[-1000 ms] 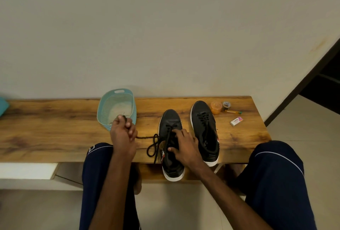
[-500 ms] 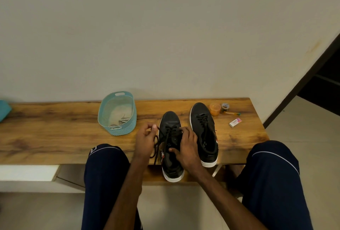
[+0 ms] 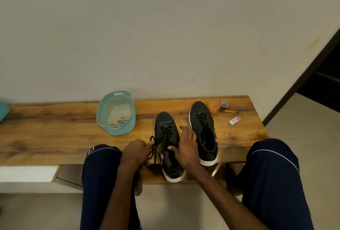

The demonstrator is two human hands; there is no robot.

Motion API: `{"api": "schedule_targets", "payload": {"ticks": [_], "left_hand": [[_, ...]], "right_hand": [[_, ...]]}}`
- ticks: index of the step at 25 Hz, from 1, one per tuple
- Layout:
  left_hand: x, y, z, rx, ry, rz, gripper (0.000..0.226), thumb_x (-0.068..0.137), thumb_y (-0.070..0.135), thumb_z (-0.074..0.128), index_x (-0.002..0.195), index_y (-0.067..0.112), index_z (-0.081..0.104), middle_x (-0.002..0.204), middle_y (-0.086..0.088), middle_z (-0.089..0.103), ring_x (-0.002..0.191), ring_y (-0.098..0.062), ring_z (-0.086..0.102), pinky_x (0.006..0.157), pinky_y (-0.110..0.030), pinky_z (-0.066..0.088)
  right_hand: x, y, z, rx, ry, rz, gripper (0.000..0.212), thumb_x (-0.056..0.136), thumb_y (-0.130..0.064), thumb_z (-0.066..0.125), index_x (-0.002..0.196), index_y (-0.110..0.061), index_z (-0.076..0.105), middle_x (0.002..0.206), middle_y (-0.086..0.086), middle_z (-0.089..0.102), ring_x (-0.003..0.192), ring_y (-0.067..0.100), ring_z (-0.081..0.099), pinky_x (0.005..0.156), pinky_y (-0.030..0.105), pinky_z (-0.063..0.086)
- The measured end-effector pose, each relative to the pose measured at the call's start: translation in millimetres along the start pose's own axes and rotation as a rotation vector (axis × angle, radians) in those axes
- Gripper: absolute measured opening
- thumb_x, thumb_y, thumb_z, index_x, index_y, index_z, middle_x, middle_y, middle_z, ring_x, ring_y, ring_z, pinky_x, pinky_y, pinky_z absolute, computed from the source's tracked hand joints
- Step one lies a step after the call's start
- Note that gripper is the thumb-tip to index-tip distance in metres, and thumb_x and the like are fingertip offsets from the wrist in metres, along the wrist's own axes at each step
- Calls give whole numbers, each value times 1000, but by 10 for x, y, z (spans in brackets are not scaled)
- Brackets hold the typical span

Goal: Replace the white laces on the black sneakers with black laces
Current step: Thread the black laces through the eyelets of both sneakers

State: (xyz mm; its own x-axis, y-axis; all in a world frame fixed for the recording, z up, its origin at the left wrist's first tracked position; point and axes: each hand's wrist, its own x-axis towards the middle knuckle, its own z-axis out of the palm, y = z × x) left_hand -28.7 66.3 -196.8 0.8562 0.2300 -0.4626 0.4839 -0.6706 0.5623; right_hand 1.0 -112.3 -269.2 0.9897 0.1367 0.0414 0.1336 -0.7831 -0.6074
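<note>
Two black sneakers with white soles stand on the wooden bench (image 3: 55,137), toes toward the wall. The left sneaker (image 3: 166,125) overhangs the front edge and carries a black lace (image 3: 153,147) whose loose ends hang off its left side. My left hand (image 3: 135,151) pinches those loose ends just left of the shoe. My right hand (image 3: 186,147) grips the left sneaker's right side, thumb at the opening. The right sneaker (image 3: 203,130) is laced in black and untouched. White laces (image 3: 119,120) lie in the teal basket (image 3: 128,125).
At the bench's far right lie an orange tub (image 3: 214,107), a small tape roll (image 3: 224,105), a pencil (image 3: 232,111) and an eraser (image 3: 234,120). A teal object (image 3: 3,110) shows at the left edge. My knees flank the shoes; a dark doorway opens on the right.
My left hand came from beside the basket, where it held the lace stretched out, down to the sneaker's left side. The right hand stayed on the left sneaker.
</note>
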Motion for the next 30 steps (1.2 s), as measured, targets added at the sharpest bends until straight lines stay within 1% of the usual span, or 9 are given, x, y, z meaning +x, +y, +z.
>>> {"api": "schedule_targets", "payload": {"ticks": [3,5,9,13,21,22,24,27,30], "left_hand": [[95,-50,191,147,38,-172,32,100,30,49,80,9,61,50,1,64,36,-6,57,40,-19,39],[149,-27,232,156,65,-197,26,98,29,54,84,8,61,60,0,67,44,-8,61,43,-21,43],[206,37,305,377,266,-43,31,96,42,56,114,18,52,98,-4,66,91,-23,63,66,-31,41],[291,122,413,366,324,160,28,97,39,54,124,31,55,103,1,67,92,-20,64,66,-30,39],[488,189,315,485,347,241,31,102,34,41,109,13,63,117,-5,48,110,-20,48,89,-40,46],[500,224,250,399,350,255,31,102,32,42,100,11,65,108,-5,49,103,-21,50,86,-42,46],[486,299,85,-113,318,231,33,102,27,45,76,12,60,83,-6,51,78,-21,50,73,-39,43],[361,354,-250,-893,151,143,33,101,35,50,78,18,65,79,0,66,75,-16,63,68,-35,49],[258,316,-379,-1013,16,268,29,99,36,53,90,25,77,92,6,72,70,-10,63,56,-26,51]], "right_hand": [[-11,-24,9,-27,29,-2,87,81,-45,76,147,-15,28,149,4,32,138,24,29,113,41,36],[-15,-33,5,-38,36,8,84,83,-44,75,146,-15,28,149,4,33,138,24,30,112,41,38],[-3,-38,-17,-37,32,28,83,84,-44,74,147,-15,28,150,4,34,138,23,29,111,42,39],[4,-34,-7,-50,29,37,82,84,-44,73,147,-15,29,150,3,35,138,23,31,110,41,39],[56,-47,39,-78,43,51,74,88,-44,69,146,-17,32,148,1,38,134,22,35,103,41,43],[72,-44,31,-74,45,58,74,89,-44,68,146,-17,31,148,1,37,134,22,35,103,41,43],[105,-39,3,-60,31,72,74,90,-43,67,147,-17,29,150,2,35,136,23,32,104,41,43],[109,-52,-70,18,28,61,77,89,-39,70,148,-15,28,152,4,33,137,23,30,110,41,40],[109,-128,-231,186,70,-12,61,89,-33,72,139,-18,40,140,0,44,129,16,37,109,37,40]]}}
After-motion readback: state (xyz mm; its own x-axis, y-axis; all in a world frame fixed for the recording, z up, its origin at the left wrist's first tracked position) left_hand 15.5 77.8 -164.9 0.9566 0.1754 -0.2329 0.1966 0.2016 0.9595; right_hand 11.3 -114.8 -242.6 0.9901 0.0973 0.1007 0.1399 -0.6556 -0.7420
